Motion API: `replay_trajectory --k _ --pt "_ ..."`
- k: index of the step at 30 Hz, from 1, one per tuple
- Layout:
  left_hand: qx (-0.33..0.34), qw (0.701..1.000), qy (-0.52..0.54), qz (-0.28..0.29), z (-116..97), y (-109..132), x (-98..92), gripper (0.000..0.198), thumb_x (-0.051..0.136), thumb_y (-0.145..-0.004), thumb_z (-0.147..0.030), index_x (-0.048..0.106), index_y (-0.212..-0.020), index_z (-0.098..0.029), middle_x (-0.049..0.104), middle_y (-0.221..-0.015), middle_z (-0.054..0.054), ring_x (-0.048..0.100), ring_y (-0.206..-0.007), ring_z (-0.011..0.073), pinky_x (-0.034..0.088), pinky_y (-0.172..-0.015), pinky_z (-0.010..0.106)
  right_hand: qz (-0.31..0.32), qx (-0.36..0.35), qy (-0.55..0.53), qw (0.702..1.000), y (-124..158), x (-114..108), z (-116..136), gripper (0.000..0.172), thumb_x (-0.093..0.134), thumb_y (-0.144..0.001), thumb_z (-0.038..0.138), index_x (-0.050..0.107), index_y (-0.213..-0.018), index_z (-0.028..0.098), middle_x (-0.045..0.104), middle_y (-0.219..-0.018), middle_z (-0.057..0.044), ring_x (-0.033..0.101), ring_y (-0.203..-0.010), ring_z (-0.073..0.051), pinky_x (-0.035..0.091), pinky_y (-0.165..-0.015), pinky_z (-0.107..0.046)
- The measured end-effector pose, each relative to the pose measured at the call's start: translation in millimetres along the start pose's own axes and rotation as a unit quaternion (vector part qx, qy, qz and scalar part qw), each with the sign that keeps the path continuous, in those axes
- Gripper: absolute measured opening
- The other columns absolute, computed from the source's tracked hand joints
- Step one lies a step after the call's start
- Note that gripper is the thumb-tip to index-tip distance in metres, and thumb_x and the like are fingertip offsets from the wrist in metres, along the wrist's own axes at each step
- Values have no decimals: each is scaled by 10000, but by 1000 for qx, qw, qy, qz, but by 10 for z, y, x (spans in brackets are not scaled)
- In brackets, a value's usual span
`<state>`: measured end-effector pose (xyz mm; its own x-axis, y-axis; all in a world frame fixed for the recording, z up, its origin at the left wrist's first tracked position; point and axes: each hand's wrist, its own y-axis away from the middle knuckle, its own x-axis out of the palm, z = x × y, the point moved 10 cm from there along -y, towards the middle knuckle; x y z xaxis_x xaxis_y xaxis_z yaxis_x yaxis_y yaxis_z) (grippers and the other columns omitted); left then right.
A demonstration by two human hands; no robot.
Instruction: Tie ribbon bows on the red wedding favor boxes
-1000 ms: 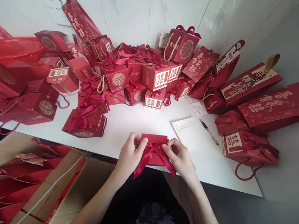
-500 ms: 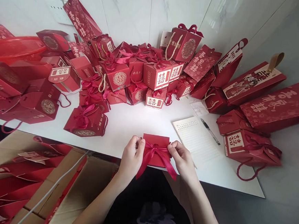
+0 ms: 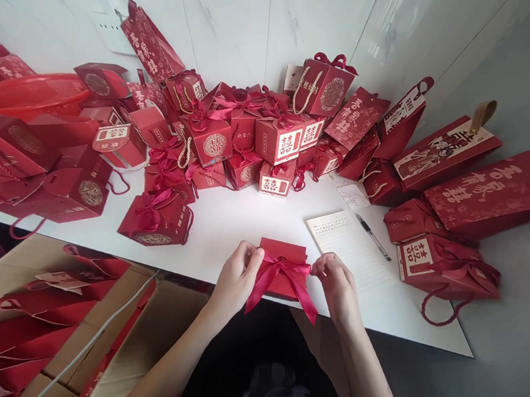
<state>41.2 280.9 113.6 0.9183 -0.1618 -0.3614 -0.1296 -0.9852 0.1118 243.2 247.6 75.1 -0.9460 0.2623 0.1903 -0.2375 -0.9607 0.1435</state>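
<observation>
A small red gift box (image 3: pixel 283 249) sits at the front edge of the white table, before my body. A shiny crimson ribbon (image 3: pixel 301 290) is tied in a bow across its top, two tails hanging over the front. My left hand (image 3: pixel 237 276) is closed at the box's left side, thumb and forefinger pinching the bow's left loop. On the other side my right hand (image 3: pixel 338 287) is pinched at the tip of the right loop, its fingers curled and raised off the box. The inside of that pinch is partly hidden.
Many finished red boxes (image 3: pixel 205 139) with bows are piled along the wall. A notepad (image 3: pixel 351 242) and pen (image 3: pixel 373 236) lie to the right of my box. A red plastic basket (image 3: pixel 30 91) stands at left. Below the table's left edge, a cardboard carton (image 3: pixel 88 343) holds red bags.
My right hand has moved slightly right and turned, drawing the right loop outward. The left hand stays at its loop. The whole view has shifted a little.
</observation>
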Motion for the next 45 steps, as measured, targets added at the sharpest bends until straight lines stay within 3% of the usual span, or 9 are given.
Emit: replay_trajectory --k 2,4,7,12,18,25,36,41,45 --pt "-5 1000 18 16 -14 -20 9 315 402 -896 -476 432 -730 -209 465 -634 -31 502 -587 134 428 -582 257 48 -77 106 990 49 39 157 365 601 -790 519 548 -1016 237 562 -1047 -52 553 -1023 -211 483 -881 -352" --pt "6 1000 12 16 -52 -60 -8 274 477 -867 -456 469 -767 -201 526 -705 -16 550 -639 139 465 -623 265 134 -134 243 951 129 210 238 827 724 -675 526 332 -1351 255 380 -1390 -125 393 -1292 -295 416 -1013 -458" --pt "72 997 -35 3 -192 -113 -46 176 551 -830 -346 524 -763 -187 573 -821 14 594 -737 153 505 -703 288 218 -140 369 893 194 387 198 1130 797 -615 441 73 -1463 260 256 -1475 -172 333 -1351 -336 390 -1040 -510" --pt "254 964 -64 -47 -615 54 -115 96 544 -863 -196 529 -770 -182 598 -767 11 594 -733 139 501 -677 262 172 -197 397 880 182 440 371 1035 751 -690 327 71 -1469 284 383 -1391 -148 447 -1275 -316 429 -1012 -499" --pt "517 835 -107 -156 -1244 694 -113 152 616 -794 -21 554 -802 -160 632 -736 7 567 -676 127 479 -743 334 58 -365 356 858 400 512 877 997 743 -714 313 104 -1478 281 380 -1387 -142 431 -1268 -303 470 -971 -487" --pt "594 763 -73 -245 -1416 1104 -156 112 603 -831 -97 665 -791 -181 693 -720 -20 549 -707 134 397 -920 419 31 -436 256 862 679 549 1109 1005 755 -705 255 117 -1481 247 338 -1421 -153 378 -1317 -310 383 -1050 -543" --pt "560 796 -52 -224 -1491 1193 -292 111 696 -777 -117 620 -760 -195 647 -678 -36 534 -716 130 405 -900 364 31 -422 217 880 822 554 1169 1070 811 -616 208 172 -1466 322 350 -1434 -103 374 -1325 -313 371 -1061 -540" --pt "487 839 59 -236 -1186 867 -580 198 469 -925 -317 588 -1007 -182 596 -952 61 564 -920 191 458 -876 374 -28 -139 -15 990 391 233 785 800 747 -694 383 338 -1380 340 484 -1348 -73 500 -1229 -291 461 -986 -492" --pt "294 935 127 -153 -787 402 -616 254 415 -955 -277 591 -1128 -214 563 -1204 67 510 -1158 211 434 -971 340 68 200 -317 925 338 537 276 558 549 -799 582 471 -1261 279 590 -1241 -80 602 -1091 -250 583 -781 -391"
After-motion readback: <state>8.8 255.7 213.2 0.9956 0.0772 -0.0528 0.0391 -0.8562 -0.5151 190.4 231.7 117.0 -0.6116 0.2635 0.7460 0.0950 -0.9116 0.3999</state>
